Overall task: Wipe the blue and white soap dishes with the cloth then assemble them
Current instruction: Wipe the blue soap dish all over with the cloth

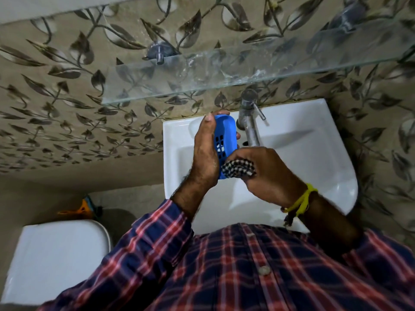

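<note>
left hand (203,153) grips blue soap dish (224,140), fingers curled round it | right hand (267,173) pinches checked cloth (238,169) against dish's lower end | above white sink (314,158)

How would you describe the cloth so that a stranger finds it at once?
Look at the white sink below the glass shelf. Above its basin the right hand presses a bunched cloth against the blue soap dish. Only the cloth has a black-and-white check.
</note>
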A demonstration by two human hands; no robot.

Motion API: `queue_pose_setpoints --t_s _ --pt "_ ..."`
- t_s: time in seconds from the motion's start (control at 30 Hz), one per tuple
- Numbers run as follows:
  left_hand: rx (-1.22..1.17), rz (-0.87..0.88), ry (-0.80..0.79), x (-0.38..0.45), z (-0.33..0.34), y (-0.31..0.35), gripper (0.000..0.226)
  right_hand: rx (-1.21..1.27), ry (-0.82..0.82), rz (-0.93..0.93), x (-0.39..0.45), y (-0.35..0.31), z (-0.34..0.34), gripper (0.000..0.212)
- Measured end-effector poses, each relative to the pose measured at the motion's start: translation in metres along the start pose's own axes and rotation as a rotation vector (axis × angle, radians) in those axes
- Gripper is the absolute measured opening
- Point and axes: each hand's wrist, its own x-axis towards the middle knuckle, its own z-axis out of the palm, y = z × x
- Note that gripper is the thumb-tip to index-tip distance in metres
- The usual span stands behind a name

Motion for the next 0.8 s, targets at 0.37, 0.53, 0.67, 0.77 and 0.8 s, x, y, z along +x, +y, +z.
queue_pose_setpoints --t_s 0.37,0.53,0.67,0.77,0.8 --pt "-0.081 -0.005 -0.069 0.004 -0.003 0.011 0.064 -0.077 0.103 -0.136 0.006 -0.002 0.0 0.043" --pt "-0.082 -0.077 0.015 -0.001 0.0 0.005 0.075 -0.147 0.008 -0.234 0.0 0.01 -0.01 0.042" --pt "-0.094 -0.061 0.061 0.004 -0.011 0.013 0.089 -0.03 0.066 -0.194 -0.006 0.027 -0.033 0.036" --pt "0.098 0.08 0.042 0.006 -0.022 0.023 0.046 0.344 0.32 -0.062 -0.009 0.038 -0.043 0.029" --pt "0.168 0.104 0.045 0.004 -0.022 0.023 0.039 0.444 0.402 -0.034 -0.006 0.038 -0.043 0.02"
